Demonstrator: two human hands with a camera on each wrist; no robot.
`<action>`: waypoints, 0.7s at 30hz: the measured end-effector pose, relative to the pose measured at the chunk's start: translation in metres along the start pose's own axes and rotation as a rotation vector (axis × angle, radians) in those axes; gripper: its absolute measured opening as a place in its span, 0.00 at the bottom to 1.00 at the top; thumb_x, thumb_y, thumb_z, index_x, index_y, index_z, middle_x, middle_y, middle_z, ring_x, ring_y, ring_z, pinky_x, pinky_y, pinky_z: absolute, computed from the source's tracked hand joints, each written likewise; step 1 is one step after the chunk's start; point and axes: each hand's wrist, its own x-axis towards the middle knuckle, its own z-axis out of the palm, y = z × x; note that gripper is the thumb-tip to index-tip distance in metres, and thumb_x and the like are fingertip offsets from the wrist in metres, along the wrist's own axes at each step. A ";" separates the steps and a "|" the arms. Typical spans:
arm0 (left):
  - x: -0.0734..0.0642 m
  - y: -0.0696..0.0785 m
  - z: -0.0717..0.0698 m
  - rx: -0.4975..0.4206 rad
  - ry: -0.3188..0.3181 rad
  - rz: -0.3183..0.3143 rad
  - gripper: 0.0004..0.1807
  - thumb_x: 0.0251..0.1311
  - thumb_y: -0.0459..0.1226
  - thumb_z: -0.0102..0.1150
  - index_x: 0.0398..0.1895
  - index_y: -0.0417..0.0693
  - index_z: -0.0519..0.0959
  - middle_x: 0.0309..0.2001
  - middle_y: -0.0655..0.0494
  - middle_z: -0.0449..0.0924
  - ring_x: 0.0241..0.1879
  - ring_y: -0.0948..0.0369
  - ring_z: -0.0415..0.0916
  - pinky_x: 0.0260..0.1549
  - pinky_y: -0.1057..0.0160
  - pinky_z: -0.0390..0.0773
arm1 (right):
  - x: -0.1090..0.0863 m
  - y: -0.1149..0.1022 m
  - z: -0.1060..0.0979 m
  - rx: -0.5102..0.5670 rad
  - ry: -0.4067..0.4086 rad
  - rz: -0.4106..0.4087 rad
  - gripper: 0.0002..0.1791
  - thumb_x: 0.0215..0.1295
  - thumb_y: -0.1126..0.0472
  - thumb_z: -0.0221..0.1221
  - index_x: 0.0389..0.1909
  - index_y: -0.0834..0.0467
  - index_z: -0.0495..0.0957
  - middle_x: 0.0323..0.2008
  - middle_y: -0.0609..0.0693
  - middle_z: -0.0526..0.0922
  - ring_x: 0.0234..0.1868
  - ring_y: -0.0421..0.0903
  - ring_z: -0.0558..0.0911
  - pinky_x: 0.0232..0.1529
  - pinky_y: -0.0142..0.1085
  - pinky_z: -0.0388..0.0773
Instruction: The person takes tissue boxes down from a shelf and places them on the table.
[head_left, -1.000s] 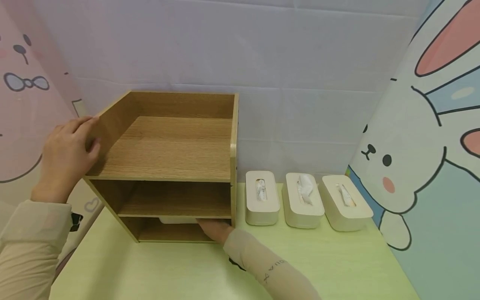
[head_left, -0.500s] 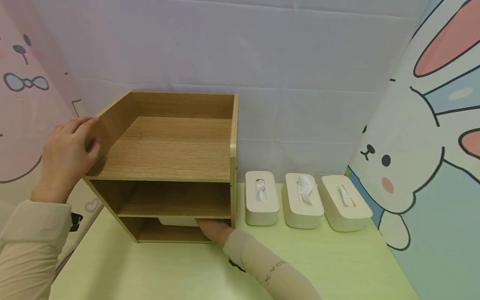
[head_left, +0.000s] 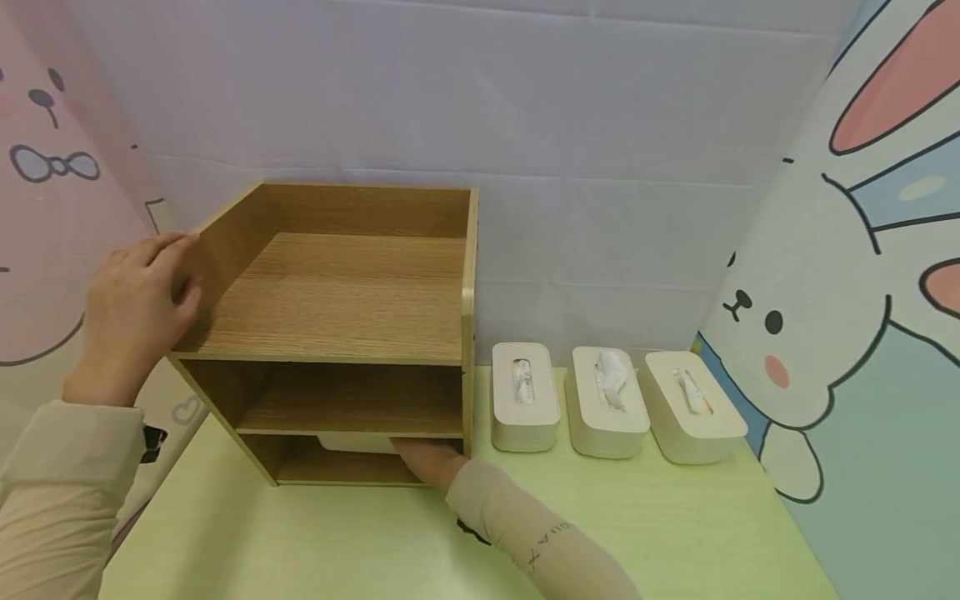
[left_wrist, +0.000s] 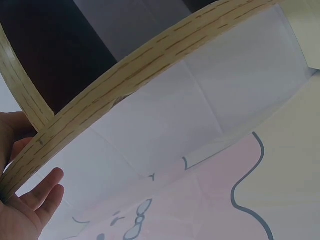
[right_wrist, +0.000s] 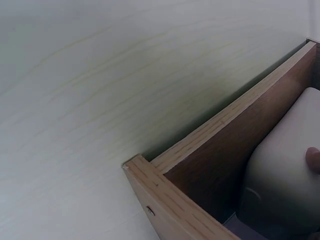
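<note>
A wooden desk shelf (head_left: pixel 360 287) with an open top and two lower compartments stands on the table. My left hand (head_left: pixel 135 304) grips its left side panel, thumb on the inner side and fingers outside; the left wrist view shows the panel's edge (left_wrist: pixel 120 90) between them. My right hand (head_left: pixel 427 460) reaches into the bottom compartment and holds a white, rounded tissue box (head_left: pixel 356 442). Most of that box is hidden under the middle board. In the right wrist view fingertips (right_wrist: pixel 313 160) lie against the box (right_wrist: pixel 285 165), beside the compartment's wooden wall.
Three more white tissue boxes stand in a row right of the shelf: a left one (head_left: pixel 524 400), a middle one (head_left: pixel 592 433) and a right one (head_left: pixel 678 433). The light green table (head_left: pixel 360 542) extends in front. A pale cloth wall (head_left: pixel 637 125) rises behind.
</note>
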 end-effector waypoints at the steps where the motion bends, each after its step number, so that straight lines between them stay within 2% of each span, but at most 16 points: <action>1: 0.000 0.000 0.000 0.000 -0.002 -0.002 0.23 0.49 0.28 0.54 0.53 0.37 0.74 0.49 0.36 0.75 0.45 0.36 0.69 0.47 0.41 0.66 | 0.001 0.000 0.000 -0.007 -0.009 0.006 0.34 0.70 0.43 0.16 0.71 0.59 0.30 0.73 0.54 0.38 0.73 0.53 0.41 0.72 0.47 0.42; 7: 0.000 0.000 0.001 0.002 -0.008 -0.004 0.23 0.49 0.28 0.54 0.53 0.37 0.74 0.49 0.36 0.75 0.45 0.36 0.69 0.46 0.40 0.66 | 0.005 -0.002 -0.001 -0.019 -0.058 0.038 0.34 0.70 0.44 0.16 0.71 0.58 0.33 0.73 0.53 0.41 0.73 0.54 0.43 0.71 0.49 0.43; 12: 0.000 -0.001 0.002 0.004 -0.011 -0.005 0.23 0.49 0.28 0.54 0.53 0.37 0.73 0.49 0.36 0.75 0.45 0.36 0.69 0.46 0.40 0.66 | 0.003 -0.001 -0.001 -0.003 -0.026 0.007 0.34 0.70 0.44 0.16 0.71 0.58 0.33 0.73 0.52 0.39 0.73 0.52 0.41 0.72 0.48 0.40; 16: 0.001 -0.002 0.004 0.006 -0.014 -0.007 0.23 0.49 0.28 0.55 0.54 0.38 0.73 0.50 0.36 0.75 0.45 0.36 0.68 0.46 0.40 0.66 | 0.003 0.000 0.000 0.014 -0.004 0.029 0.30 0.72 0.50 0.19 0.71 0.59 0.40 0.72 0.49 0.47 0.72 0.50 0.47 0.71 0.47 0.46; 17: 0.001 -0.002 0.004 0.006 -0.014 -0.007 0.23 0.49 0.28 0.55 0.54 0.38 0.73 0.50 0.36 0.75 0.45 0.36 0.68 0.46 0.40 0.66 | 0.004 0.000 -0.001 0.068 -0.018 0.049 0.29 0.72 0.52 0.20 0.71 0.58 0.41 0.72 0.49 0.48 0.72 0.50 0.49 0.71 0.46 0.47; 19: 0.000 -0.002 0.004 0.006 -0.012 -0.005 0.24 0.49 0.28 0.55 0.53 0.38 0.73 0.50 0.36 0.75 0.45 0.36 0.69 0.46 0.40 0.66 | 0.003 0.001 -0.002 0.256 -0.044 0.096 0.27 0.73 0.55 0.22 0.71 0.56 0.41 0.71 0.47 0.49 0.72 0.46 0.50 0.71 0.42 0.48; 21: 0.000 -0.002 0.004 0.006 -0.013 -0.005 0.24 0.49 0.28 0.55 0.53 0.38 0.73 0.50 0.36 0.75 0.44 0.36 0.68 0.45 0.40 0.66 | 0.001 0.002 -0.003 0.587 -0.062 0.165 0.26 0.73 0.57 0.26 0.71 0.51 0.41 0.71 0.44 0.50 0.72 0.42 0.50 0.71 0.37 0.48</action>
